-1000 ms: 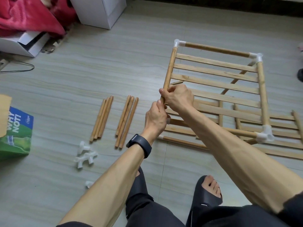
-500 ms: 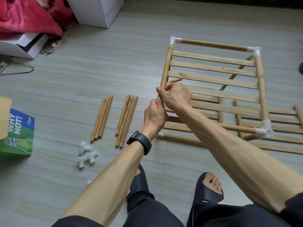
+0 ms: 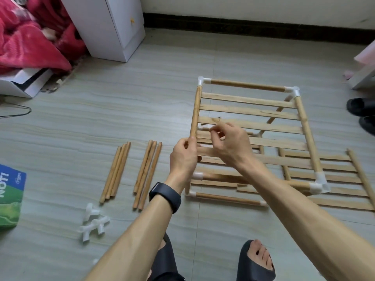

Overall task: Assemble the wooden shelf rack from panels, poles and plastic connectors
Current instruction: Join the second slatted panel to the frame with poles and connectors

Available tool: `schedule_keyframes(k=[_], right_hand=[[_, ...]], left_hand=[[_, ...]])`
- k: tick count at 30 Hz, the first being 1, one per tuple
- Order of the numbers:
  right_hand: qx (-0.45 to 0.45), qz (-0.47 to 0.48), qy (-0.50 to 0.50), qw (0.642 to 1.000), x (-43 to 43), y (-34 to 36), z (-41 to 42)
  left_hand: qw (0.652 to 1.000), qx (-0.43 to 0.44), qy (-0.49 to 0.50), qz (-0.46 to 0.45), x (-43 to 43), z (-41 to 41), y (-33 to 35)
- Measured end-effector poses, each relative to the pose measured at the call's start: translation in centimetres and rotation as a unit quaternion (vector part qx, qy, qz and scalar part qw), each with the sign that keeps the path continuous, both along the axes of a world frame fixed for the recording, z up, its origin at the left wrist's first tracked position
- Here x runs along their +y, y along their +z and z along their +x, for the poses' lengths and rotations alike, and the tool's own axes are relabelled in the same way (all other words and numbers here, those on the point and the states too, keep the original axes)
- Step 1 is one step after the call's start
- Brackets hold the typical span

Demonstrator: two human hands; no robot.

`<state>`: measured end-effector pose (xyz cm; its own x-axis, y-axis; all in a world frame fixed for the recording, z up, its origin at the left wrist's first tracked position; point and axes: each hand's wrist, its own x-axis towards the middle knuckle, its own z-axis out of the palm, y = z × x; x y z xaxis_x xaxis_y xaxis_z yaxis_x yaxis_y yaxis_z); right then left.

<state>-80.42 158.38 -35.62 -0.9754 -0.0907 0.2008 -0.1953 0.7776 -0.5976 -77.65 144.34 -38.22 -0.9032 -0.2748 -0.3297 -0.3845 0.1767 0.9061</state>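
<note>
Nearest you, left of the rack [image 3: 249,111], spare connectors [image 3: 93,224] lie on the floor, with loose poles [image 3: 146,173] just beyond them. More panels [image 3: 324,169] lie flat to the rack's right. Your left grip [image 3: 183,157] is wrapped round the near end of the rack's left pole [image 3: 195,112], which runs away to the far-left connector [image 3: 200,81]. Your right grip [image 3: 229,145] hovers just right of that pole, fingers curled; I cannot tell whether it holds anything. The near-left corner looks like the joint in hand, and I see no connector on that pole end. Hold the pole steady, line its end up square with the socket, and push straight along it, never sideways, so the far joint does not pop.
</note>
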Motion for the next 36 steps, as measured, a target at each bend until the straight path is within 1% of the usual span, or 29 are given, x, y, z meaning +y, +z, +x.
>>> schedule_keyframes(k=[1,3,6,9,11,14,16,18,21,23,25,28,30,32,34,36], right_hand=[[0.003,0.012,-0.023,1.0,0.9,0.4,-1.3],[-0.021,0.055,-0.055,0.997,2.4,1.1,-4.7],[-0.069,0.132,-0.05,0.988,2.5,1.2,-9.5],[-0.077,0.183,-0.028,0.98,-0.2,0.6,-13.1],[-0.097,0.184,-0.009,0.978,-2.6,0.1,-15.2],[-0.125,0.233,0.012,0.964,-5.1,-0.3,-18.0],[-0.136,0.246,0.001,0.96,-5.8,-0.2,-19.3],[-0.125,0.26,-0.021,0.957,-6.2,0.0,-19.4],[-0.119,0.276,-0.03,0.953,-6.4,-0.1,-18.4],[-0.117,0.268,-0.04,0.955,-5.9,0.1,-17.9],[-0.116,0.26,-0.05,0.957,-5.5,0.3,-17.7],[-0.104,0.251,-0.045,0.961,-5.6,0.2,-17.6],[-0.094,0.246,-0.023,0.964,-6.2,0.2,-17.5],[-0.106,0.249,0.01,0.963,-6.1,0.1,-17.6],[-0.129,0.255,0.039,0.957,-4.9,0.4,-17.8],[-0.139,0.221,0.042,0.964,-2.7,1.0,-17.6]], left_hand=[[1.0,0.01,0.006,-0.029,0.3,0.4,-0.2],[0.998,0.026,0.02,-0.057,0.7,1.3,-0.5],[0.996,0.052,0.044,-0.064,1.2,2.2,-0.5],[0.992,0.071,0.094,-0.032,1.5,2.4,-0.1],[0.987,0.093,0.128,0.01,1.6,2.7,0.0],[0.97,0.121,0.194,0.085,2.1,2.9,-0.4],[0.958,0.121,0.243,0.091,2.1,2.5,-0.3],[0.949,0.115,0.282,0.087,1.9,2.1,-0.5],[0.935,0.121,0.32,0.089,1.4,1.8,-0.8],[0.928,0.129,0.338,0.087,1.2,1.5,-0.8],[0.927,0.138,0.338,0.082,1.4,1.3,-0.9],[0.937,0.152,0.309,0.066,1.8,1.5,-1.1],[0.94,0.151,0.299,0.066,1.9,1.5,-1.1],[0.945,0.151,0.284,0.05,1.9,1.3,-1.1],[0.956,0.165,0.242,-0.005,1.8,1.0,-1.1],[0.959,0.203,0.158,-0.117,1.0,0.3,-1.0]])
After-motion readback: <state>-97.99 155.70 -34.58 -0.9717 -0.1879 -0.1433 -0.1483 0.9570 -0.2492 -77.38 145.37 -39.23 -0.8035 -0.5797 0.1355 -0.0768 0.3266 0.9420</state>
